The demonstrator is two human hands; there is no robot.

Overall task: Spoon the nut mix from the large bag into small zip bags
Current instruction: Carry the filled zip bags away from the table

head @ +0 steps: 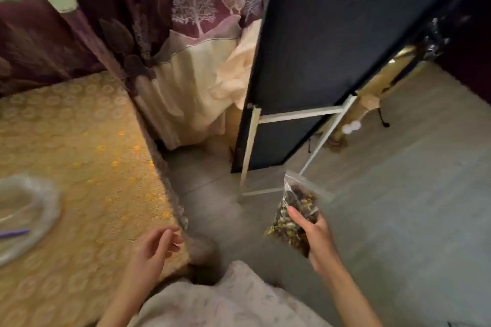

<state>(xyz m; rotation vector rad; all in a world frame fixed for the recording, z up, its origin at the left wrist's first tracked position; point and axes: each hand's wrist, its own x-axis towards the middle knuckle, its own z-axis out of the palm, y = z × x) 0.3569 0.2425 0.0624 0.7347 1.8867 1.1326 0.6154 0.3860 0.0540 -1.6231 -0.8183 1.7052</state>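
My right hand [316, 236] grips a small clear zip bag [295, 210] filled with dark and yellowish nut mix, held out over the grey floor to the right of the table. Its top strip points up and away from me. My left hand [156, 244] hovers at the table's right edge, fingers loosely curled and apart, holding nothing. At the far left a rolled-down clear plastic bag rim [45, 210] rests on the table, cut off by the frame edge. A purple handle [16, 233] lies across it. What that bag contains is out of view.
The table wears a gold patterned cloth [79, 154]. Purple and cream curtains [170, 48] hang behind it. A dark panel on a white metal frame [305, 61] leans over the floor ahead. Grey floor [398, 194] spreads to the right. My lap in pale fabric [225, 300] fills the bottom.
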